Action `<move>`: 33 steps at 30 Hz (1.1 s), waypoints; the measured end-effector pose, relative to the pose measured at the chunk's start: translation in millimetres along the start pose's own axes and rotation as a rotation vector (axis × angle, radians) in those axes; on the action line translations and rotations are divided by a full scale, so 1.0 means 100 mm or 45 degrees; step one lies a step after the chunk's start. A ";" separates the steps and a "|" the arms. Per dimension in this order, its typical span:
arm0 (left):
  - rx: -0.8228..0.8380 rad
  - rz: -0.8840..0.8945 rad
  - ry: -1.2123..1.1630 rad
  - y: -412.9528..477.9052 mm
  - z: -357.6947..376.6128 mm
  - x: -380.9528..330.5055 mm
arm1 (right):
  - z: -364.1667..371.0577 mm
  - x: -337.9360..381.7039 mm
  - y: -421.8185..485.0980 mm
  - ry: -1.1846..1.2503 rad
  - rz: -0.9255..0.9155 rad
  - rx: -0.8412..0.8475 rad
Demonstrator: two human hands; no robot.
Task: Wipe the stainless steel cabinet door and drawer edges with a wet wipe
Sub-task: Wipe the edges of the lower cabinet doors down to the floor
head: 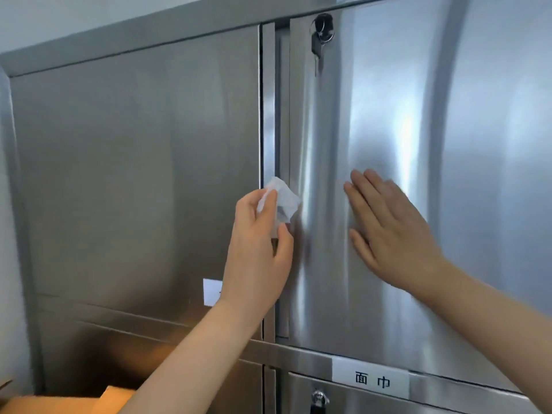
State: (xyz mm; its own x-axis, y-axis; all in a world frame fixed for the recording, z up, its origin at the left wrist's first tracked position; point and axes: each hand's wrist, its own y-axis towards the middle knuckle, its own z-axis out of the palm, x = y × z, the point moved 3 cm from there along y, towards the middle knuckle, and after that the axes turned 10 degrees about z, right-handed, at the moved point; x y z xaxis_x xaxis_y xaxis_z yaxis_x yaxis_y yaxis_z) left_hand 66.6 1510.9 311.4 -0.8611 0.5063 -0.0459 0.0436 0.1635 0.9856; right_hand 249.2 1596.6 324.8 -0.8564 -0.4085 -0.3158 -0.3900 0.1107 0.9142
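- The wet wipe [282, 201], white and bunched, is pressed to the vertical edge strip [282, 115] on the left side of the right cabinet door [418, 130], somewhat below mid-height.
- The left hand [258, 249] pinches the wipe between thumb and curled fingers. The wad pokes out above the fingertips, toward the seam.
- The right hand [388, 234] lies flat on the right door with its fingers straight and slightly spread, holding nothing. It looks to be steadying the panel.
- The step in hand appears to be wiping the door's edge. It would go best with a clean damp face of the wipe wrapped over the lip and run along the strip in long, even strokes rather than dabs.
- The flat palm will likely leave prints, so that patch wants a pass afterwards.
- A key [319, 40] hangs in the lock at the top of the door, just right of the strip. The wipe could snag there, so work round it.
- Farther left is the left door [134, 174], with a small white sticker [210, 291] low on it.
- Below the right door are a white label [370, 380] and a lower lock [319, 398].
- A cardboard box [59, 404] sits at the near left.
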 end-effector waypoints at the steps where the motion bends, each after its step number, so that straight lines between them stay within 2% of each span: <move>1: 0.009 0.046 0.012 0.04 0.06 0.00 | 0.01 -0.01 -0.01 -0.031 -0.004 0.007; 5: 0.107 0.149 0.052 0.17 0.28 0.01 | 0.04 -0.01 0.01 -0.073 -0.004 -0.006; 7: 0.328 0.027 0.054 0.20 0.36 0.00 | 0.04 -0.01 0.01 -0.088 -0.002 -0.010; 9: 0.441 0.016 0.277 0.22 0.45 0.09 | 0.04 -0.01 0.00 -0.101 0.000 -0.012; 10: 0.440 -0.106 0.144 0.27 0.43 0.09 | 0.04 -0.01 0.01 -0.107 0.001 -0.012; 11: 0.252 -0.156 -0.134 0.31 0.40 0.08 | 0.04 0.00 0.01 -0.114 0.002 -0.010; 12: 0.145 -0.184 -0.233 0.39 0.38 0.09 | 0.04 0.00 0.01 -0.122 0.002 -0.007; 15: 0.031 -0.093 -0.292 0.61 0.35 0.13 | 0.04 0.00 0.01 -0.144 -0.003 -0.012; 19: 0.035 -0.179 -0.590 1.06 0.30 0.17 | 0.07 0.00 -0.01 -0.132 -0.015 -0.022; 22: 0.041 -0.105 -0.748 1.44 0.25 0.16 | 0.07 -0.01 -0.01 -0.131 -0.015 -0.029; 26: 0.139 -0.082 -0.773 1.88 0.21 0.16 | 0.06 0.00 0.00 -0.122 -0.021 -0.040; 33: 0.086 -0.098 -0.841 2.23 0.13 0.17 | 0.05 0.00 0.01 -0.107 -0.019 -0.059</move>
State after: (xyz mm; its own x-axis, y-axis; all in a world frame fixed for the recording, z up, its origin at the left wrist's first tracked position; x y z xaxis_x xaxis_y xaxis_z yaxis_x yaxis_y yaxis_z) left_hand 68.0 1566.7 528.2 -0.3726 0.8998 -0.2271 0.0446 0.2618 0.9641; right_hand 247.1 1600.9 324.6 -0.8768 -0.3320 -0.3480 -0.3885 0.0625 0.9193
